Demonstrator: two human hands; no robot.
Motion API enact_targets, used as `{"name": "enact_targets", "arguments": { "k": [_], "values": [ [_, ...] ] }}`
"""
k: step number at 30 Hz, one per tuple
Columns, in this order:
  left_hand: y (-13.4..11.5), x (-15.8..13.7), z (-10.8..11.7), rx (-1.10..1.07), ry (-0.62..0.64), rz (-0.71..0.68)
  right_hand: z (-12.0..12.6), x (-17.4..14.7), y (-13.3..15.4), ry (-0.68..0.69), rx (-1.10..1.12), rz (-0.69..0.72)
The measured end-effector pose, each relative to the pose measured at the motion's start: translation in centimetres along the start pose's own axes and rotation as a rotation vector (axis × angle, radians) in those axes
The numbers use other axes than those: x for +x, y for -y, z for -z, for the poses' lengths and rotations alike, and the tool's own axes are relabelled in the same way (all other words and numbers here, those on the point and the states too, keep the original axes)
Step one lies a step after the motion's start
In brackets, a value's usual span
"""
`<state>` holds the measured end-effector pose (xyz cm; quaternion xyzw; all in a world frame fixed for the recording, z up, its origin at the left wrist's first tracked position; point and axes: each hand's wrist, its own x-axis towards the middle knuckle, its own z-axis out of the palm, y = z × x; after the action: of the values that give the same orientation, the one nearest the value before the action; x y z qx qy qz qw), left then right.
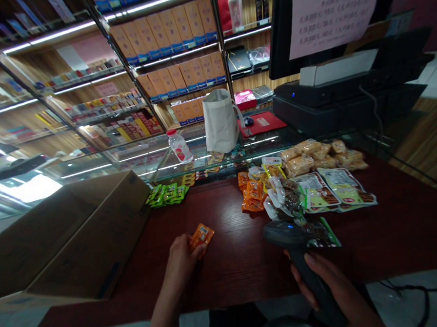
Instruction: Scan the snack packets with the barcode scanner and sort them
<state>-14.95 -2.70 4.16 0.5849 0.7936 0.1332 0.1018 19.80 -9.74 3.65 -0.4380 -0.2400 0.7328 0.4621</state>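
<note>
Between the thumb and fingers of my left hand [183, 258] is a small orange snack packet [202, 235], held just over the dark red tabletop [224, 275]. My right hand [330, 279] is wrapped round the handle of a black barcode scanner [288, 234], its head pointing left with a blue light on top. Beyond the scanner lie several orange packets [254, 190] beside clear bags of dark snacks [286, 199]. One bag with a green edge [322, 232] is partly hidden behind the scanner. Green packets [167, 193] lie in a group beyond my left hand.
An open cardboard box [75, 234] stands at the left. Bagged rolls [306, 156] and flat snack packs [320, 190] lie at the right. On the glass counter are a bottle [180, 147], a white bag [219, 122] and a monitor [281, 33]. Cables hang at the right.
</note>
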Motion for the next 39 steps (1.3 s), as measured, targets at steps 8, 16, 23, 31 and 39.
{"name": "enact_targets", "arguments": {
  "k": [8,16,23,31,39],
  "values": [
    [-3.7,-3.0,-1.6,-0.601,0.017,0.032,-0.2,0.5,-0.3,0.066,-0.021,-0.005],
    [-7.8,-3.9,-3.6,-1.046,-0.005,0.018,-2.3,0.7,1.1,0.158,0.04,0.074],
    [-8.6,-4.5,-4.6,-1.047,-0.007,-0.019,-3.4,0.8,1.6,0.234,0.07,0.093],
    [-8.9,-5.2,-5.0,-1.013,0.024,-0.031,-3.6,0.9,1.7,0.258,0.061,0.104],
    [-9.6,-5.8,-4.7,-0.981,0.04,-0.027,-3.3,0.8,1.4,0.237,0.06,0.134]
  ]
}}
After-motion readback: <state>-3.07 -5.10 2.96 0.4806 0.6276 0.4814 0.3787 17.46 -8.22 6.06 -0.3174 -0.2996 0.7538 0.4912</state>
